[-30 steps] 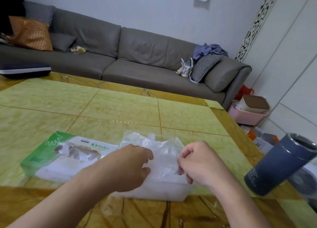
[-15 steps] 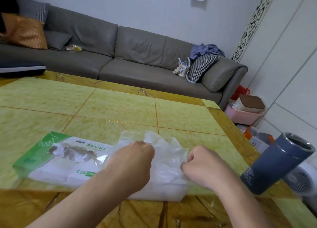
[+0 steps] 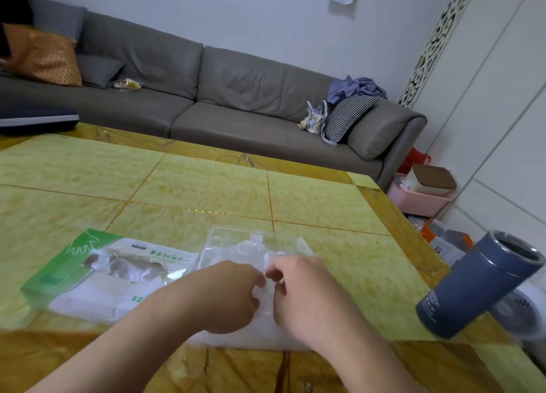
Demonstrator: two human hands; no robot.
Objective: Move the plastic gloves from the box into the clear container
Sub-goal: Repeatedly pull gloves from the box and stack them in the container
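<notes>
I see a long grey sofa (image 3: 242,97) against the far wall, with an orange cushion (image 3: 41,55) at its left end and a houndstooth cushion (image 3: 347,116) near its right arm. In front of it the yellow-green tiled worktop (image 3: 206,191) fills most of my view. On its near left lies the green-and-white glove box (image 3: 88,274), flat, its torn top opening showing crumpled plastic inside. Just to the right of the box sits the clear container (image 3: 257,245), with thin plastic gloves (image 3: 251,252) bunched in it. A dark blue tumbler (image 3: 478,283) stands at the worktop's right edge, well apart from the container, and a pink basket (image 3: 413,199) sits on the floor beyond. My left hand (image 3: 224,298) and right hand (image 3: 307,292) meet over the container's near side, fingers curled, both pinching the glove plastic between them, knuckles almost touching.
</notes>
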